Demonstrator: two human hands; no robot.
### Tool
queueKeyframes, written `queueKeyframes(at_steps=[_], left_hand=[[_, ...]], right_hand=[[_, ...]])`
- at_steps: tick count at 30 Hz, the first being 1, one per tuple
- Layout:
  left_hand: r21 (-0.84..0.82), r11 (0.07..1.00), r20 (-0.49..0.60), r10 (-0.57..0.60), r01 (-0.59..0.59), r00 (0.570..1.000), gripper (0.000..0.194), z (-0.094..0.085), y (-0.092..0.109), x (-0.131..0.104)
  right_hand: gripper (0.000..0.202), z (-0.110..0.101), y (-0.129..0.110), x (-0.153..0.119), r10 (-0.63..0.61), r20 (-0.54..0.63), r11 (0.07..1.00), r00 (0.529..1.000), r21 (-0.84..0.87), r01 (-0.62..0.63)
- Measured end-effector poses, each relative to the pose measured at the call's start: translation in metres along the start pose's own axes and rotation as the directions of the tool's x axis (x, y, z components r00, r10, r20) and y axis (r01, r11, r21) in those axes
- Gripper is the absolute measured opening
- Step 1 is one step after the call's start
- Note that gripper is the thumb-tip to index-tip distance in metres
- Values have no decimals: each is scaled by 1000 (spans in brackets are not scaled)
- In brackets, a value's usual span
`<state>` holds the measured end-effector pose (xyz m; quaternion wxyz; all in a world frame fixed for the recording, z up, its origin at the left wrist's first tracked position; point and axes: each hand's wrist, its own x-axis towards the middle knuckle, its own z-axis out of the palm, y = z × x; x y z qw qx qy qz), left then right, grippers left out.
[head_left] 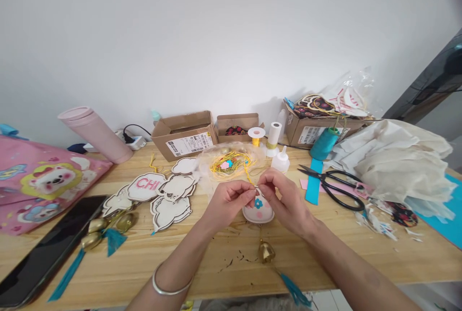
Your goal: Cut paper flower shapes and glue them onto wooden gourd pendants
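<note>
My left hand (235, 197) and my right hand (285, 197) meet near the middle of the table, fingertips pinched close together. Between them is the top of a white padded ornament (265, 214) with a blue flower and a pink dot. Yellow cord (247, 172) runs up from the fingertips; exactly which strand each hand pinches is hard to make out. Below the ornament hangs a gold bell (266, 252), lying on the wood. A teal tassel (295, 291) trails from the bell over the table's front edge.
Behind my hands sits a plastic bag of yellow cords (225, 164). Black scissors (334, 186) and a teal thread spool (324, 143) are on the right, near crumpled white fabric (397, 157). To the left lie white cutouts (146, 187), gold bells (92, 240) and a phone (50, 253).
</note>
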<state>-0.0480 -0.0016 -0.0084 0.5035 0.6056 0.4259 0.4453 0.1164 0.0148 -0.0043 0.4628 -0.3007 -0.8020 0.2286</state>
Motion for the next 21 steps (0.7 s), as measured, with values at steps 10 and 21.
queueKeyframes(at_steps=[10,21], left_hand=[[43,999,27,-25,24,999,23,-1,0,-2],[28,1000,-8,-5,5,1000,15,0,3,-3]], right_hand=[[10,-12,7,6,-125,123,992,985,20,123],[17,-2,3,4,-102,102,968,990,-219,122]])
